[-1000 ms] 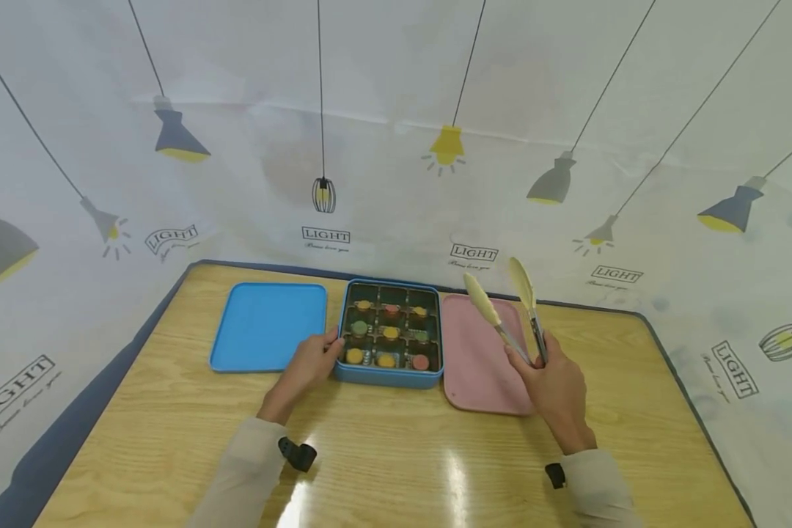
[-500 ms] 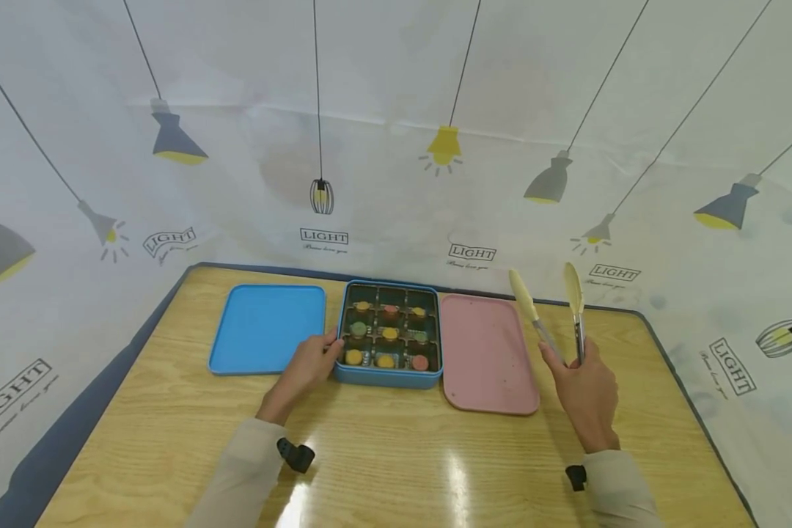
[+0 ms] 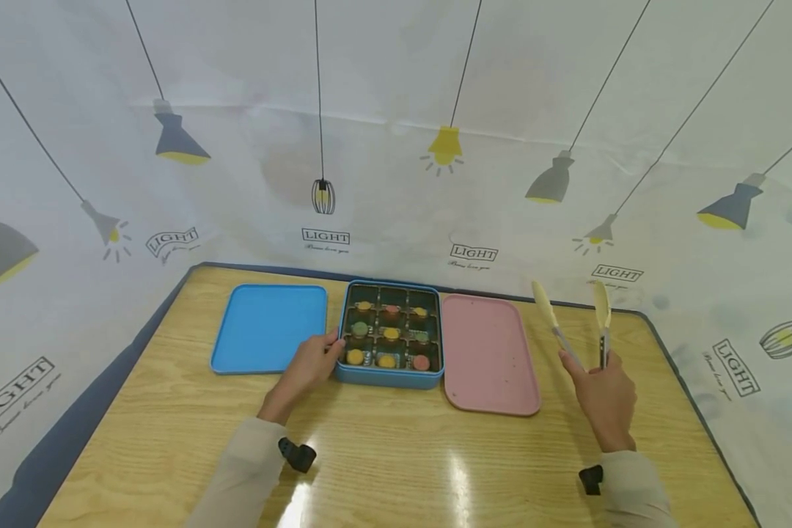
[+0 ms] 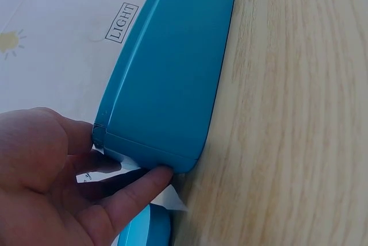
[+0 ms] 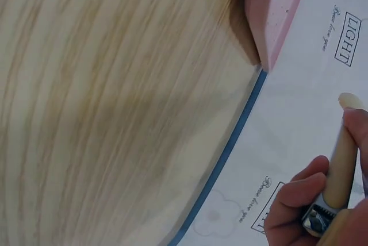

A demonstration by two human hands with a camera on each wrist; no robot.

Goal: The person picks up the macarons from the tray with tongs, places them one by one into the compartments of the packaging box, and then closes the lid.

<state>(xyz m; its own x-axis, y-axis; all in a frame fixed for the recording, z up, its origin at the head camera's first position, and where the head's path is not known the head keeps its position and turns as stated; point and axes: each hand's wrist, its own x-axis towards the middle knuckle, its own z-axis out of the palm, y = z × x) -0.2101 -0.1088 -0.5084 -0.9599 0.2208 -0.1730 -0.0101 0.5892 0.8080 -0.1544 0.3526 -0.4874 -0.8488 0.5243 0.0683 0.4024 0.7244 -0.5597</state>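
A blue square box (image 3: 386,377) stands mid-table in the head view. Its dark divided insert (image 3: 391,288) bears several small round yellow, red and green pieces, like cookies or candies. My left hand (image 3: 313,363) holds the box at its left side, thumb at the rim and fingers along the outer wall; the left wrist view shows these fingers (image 4: 135,197) against the corner. On the right, past the pink tray (image 3: 488,359), my right hand (image 3: 607,400) grips tongs (image 3: 604,312) with cream tips. The tongs' arms are spread apart, with nothing between the tips.
A blue lid (image 3: 270,330) lies flat left of the box. The pink tray sits close beside the box's right side, with small dark specks on it. A wooden table (image 3: 369,455) lies under everything, backed by a pale sheet (image 3: 383,147) printed with lamps.
My right hand has carried the tongs rightward, from over the pink tray to beyond its right edge, their tips now lower in view. The left hand and the box have stayed put.
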